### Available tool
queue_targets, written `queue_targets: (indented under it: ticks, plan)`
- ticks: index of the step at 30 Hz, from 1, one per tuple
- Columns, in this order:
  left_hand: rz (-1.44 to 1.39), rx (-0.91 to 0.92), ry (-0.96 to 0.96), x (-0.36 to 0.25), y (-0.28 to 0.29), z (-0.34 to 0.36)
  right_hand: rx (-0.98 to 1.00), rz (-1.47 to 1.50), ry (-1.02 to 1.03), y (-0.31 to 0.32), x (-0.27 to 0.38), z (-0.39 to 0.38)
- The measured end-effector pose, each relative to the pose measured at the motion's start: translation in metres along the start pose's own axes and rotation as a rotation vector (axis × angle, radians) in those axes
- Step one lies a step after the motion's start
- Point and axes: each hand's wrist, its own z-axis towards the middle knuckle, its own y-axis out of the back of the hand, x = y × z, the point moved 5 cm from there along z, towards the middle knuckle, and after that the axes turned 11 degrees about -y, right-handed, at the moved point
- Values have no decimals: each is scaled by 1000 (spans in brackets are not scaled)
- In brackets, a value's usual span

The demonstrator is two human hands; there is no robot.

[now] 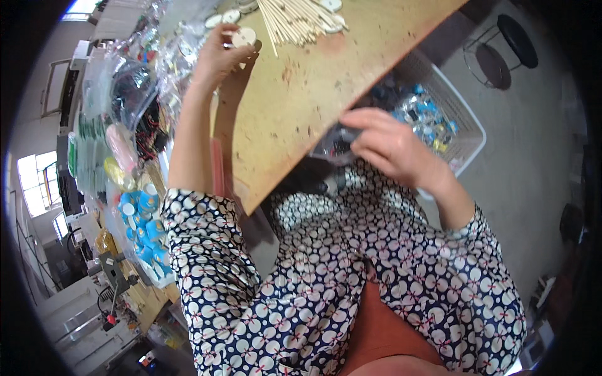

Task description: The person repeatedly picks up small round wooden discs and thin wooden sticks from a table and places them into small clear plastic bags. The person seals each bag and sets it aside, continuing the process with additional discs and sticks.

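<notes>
At the far left of the worktable [301, 106], my left hand [218, 59] grips a pale round wooden disc [244, 36] by its edge, with dark spots on its face. Beside it, toward the table's far side, lies a fanned pile of thin wooden sticks [298, 24]. More flat pale discs [224, 17] rest behind my left hand. My right hand [392, 147] is off the table's near edge, fingers curled, above a clear plastic bag or tub [335, 149] with small dark and red pieces in it. Whatever its fingertips hold is too small to make out.
A white basket [464, 109] of blue-and-clear wrapped items stands right, below the table edge. Bagged goods [128, 88] crowd the left side, above a box of blue-and-white pieces [143, 222]. A black stool [517, 41] stands on the grey floor, far right.
</notes>
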Motion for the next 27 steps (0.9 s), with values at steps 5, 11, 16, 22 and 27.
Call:
queue_targets:
  ticks: [5, 11, 16, 22, 27]
  plan:
    - [-232, 71, -364, -119, -27, -91, 22, -66, -42, 12, 4, 1]
    - [154, 179, -565, -177, -57, -169, 68, -63, -31, 8, 21, 11]
    - [-58, -54, -360, -135, -36, -142, 50, -63, -8, 7, 22, 6]
    - [239, -88, -51, -58, -49, -35, 37, -15, -14, -2, 28, -1]
    - [529, -49, -17, -27, -66, 32, 58, 11, -60, -5, 20, -4]
